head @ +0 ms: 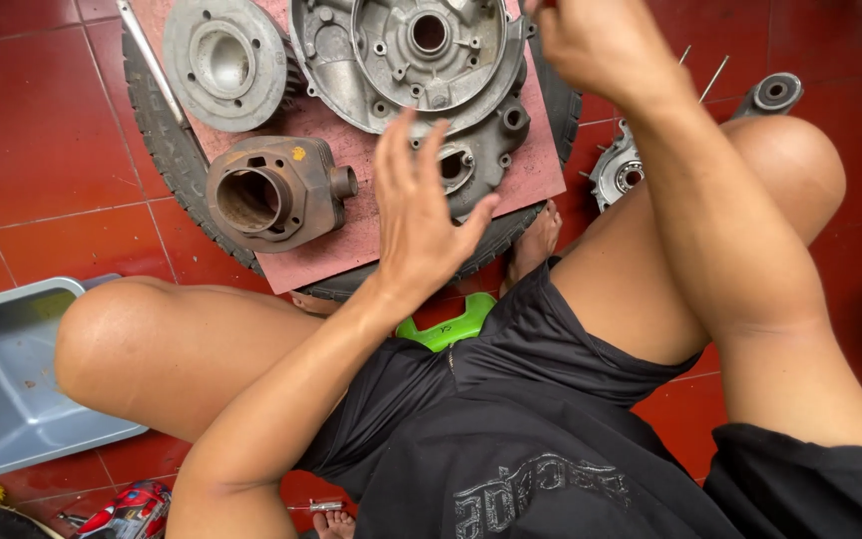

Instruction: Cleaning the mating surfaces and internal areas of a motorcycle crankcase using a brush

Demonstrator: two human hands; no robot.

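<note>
While the left hand [421, 215] hovers flat, fingers spread, over the engine casing [421, 70] at top centre, nearest it; the right hand [596, 45] curls shut above its right edge; contents unclear.

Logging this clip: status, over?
Left hand open, fingers spread over the engine crankcase half. Right hand closed at its upper edge; contents unseen. Rusty cylinder beside, untouched.

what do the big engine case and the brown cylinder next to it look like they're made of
Engine case: looks like cast aluminium, dull pale grey with a matte, grainy surface. Cylinder: probably cast iron or steel, going by the brown-orange rust over its outside; the bore looks darker.
</note>
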